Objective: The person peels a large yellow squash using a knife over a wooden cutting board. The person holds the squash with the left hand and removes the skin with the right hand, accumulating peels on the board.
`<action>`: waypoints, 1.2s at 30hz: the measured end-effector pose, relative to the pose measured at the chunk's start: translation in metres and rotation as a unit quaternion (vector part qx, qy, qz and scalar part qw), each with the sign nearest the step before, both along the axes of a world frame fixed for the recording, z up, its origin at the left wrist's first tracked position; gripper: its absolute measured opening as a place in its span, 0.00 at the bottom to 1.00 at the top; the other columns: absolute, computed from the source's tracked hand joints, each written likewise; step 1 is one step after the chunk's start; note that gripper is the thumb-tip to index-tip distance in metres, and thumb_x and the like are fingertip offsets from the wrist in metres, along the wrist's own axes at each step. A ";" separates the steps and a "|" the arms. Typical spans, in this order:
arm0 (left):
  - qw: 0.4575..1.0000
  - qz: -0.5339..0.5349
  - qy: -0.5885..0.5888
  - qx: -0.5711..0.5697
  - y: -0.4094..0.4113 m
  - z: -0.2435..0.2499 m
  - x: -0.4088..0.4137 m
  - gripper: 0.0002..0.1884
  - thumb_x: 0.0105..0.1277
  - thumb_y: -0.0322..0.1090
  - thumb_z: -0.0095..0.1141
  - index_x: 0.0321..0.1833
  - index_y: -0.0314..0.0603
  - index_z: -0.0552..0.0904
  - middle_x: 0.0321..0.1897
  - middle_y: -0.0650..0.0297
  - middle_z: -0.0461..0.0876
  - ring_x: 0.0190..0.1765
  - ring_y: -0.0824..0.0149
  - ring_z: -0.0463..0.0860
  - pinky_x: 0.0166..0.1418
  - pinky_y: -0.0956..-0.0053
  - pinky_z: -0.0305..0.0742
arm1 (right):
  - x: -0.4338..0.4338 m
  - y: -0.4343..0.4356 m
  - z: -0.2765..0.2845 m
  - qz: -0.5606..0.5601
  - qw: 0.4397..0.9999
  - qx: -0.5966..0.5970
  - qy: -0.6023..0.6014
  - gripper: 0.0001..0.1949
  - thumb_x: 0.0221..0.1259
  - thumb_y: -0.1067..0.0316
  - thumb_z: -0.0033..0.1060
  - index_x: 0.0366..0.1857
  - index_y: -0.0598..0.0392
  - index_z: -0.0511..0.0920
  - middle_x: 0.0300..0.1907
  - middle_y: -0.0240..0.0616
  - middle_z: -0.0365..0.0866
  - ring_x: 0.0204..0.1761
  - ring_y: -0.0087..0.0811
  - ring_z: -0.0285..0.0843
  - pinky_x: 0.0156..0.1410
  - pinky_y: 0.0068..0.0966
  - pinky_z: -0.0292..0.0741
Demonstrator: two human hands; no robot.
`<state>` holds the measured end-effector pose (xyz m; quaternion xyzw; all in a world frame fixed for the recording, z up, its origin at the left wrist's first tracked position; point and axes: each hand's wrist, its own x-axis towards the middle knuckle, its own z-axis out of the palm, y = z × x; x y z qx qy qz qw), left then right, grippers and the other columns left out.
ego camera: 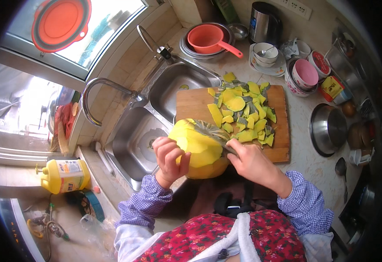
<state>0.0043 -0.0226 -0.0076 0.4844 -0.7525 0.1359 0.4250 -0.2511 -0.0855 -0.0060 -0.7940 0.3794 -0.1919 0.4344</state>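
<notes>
A large, mostly peeled pumpkin (199, 149) rests at the front edge of a wooden cutting board (191, 101), with green-grey rind left near its top. My right hand (250, 160) grips the handle of a knife (229, 149), whose blade lies against the pumpkin's right side and is largely hidden. On the pumpkin's left, my left hand (171, 160) has its fingers curled in; whether they press on the flesh cannot be seen. Cut rind pieces (243, 111), yellow inside and green outside, are heaped across the board's right half.
Left of the board lies a double steel sink (138, 140) with a curved faucet (107, 80). Behind stand a red strainer (204, 38) on nested basins, and a kettle (264, 23). Bowls (304, 75) and a steel basin (328, 129) line the right. A yellow pump bottle (64, 175) is at left.
</notes>
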 end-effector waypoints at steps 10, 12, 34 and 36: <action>0.994 0.001 -0.016 -0.108 0.019 -0.018 -0.012 0.12 0.62 0.40 0.67 0.44 0.57 0.78 0.44 0.67 0.73 0.47 0.61 0.74 0.55 0.61 0.70 | -0.001 0.051 0.038 0.053 0.946 -0.238 0.211 0.19 0.63 0.73 0.54 0.58 0.61 0.75 0.28 0.48 0.82 0.24 0.41 0.86 0.25 0.34 0.82; 0.994 -0.001 0.002 -0.109 0.019 -0.018 -0.013 0.12 0.62 0.40 0.66 0.45 0.56 0.78 0.44 0.66 0.74 0.47 0.61 0.74 0.56 0.60 0.70 | -0.012 0.055 0.043 0.058 0.945 -0.220 0.235 0.18 0.63 0.74 0.54 0.58 0.60 0.73 0.27 0.48 0.82 0.23 0.41 0.86 0.25 0.34 0.82; 0.994 -0.051 0.020 -0.092 0.019 -0.015 -0.009 0.11 0.57 0.36 0.65 0.39 0.52 0.76 0.38 0.66 0.73 0.42 0.60 0.73 0.48 0.64 0.71 | 0.015 0.041 0.057 0.093 0.928 -0.226 0.281 0.08 0.63 0.72 0.56 0.43 0.62 0.72 0.22 0.42 0.79 0.22 0.39 0.86 0.23 0.32 0.81; 0.995 -0.049 0.024 -0.088 0.018 -0.014 -0.011 0.11 0.57 0.35 0.64 0.39 0.50 0.76 0.37 0.65 0.73 0.42 0.59 0.73 0.49 0.63 0.72 | 0.018 0.041 0.054 0.081 0.929 -0.225 0.283 0.08 0.63 0.73 0.56 0.42 0.62 0.72 0.22 0.43 0.80 0.22 0.40 0.86 0.23 0.32 0.81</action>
